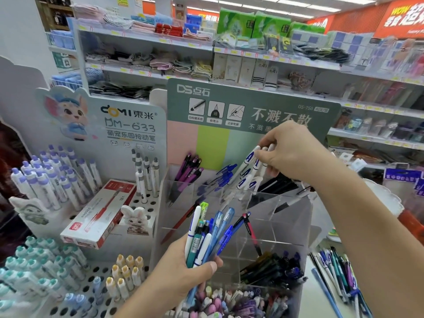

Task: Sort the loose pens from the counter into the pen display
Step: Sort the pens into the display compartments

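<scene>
White counter (314,292): clear acrylic pen display (286,228), loose pens (337,274) at right, white perforated pen stand (91,271) left.

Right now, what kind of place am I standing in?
Most likely a retail shop's stationery section: branded pen display stands, shelves with yellow price tags holding packaged goods, and a clear acrylic pen display being stocked.

The pen display (270,216) is clear, glossy acrylic, catching glare on its dividers. The pens (206,235) look like smooth, shiny plastic. The backing board (229,111) seems matt printed card. The red-and-white box (98,216) is probably glossy cardboard.
</scene>
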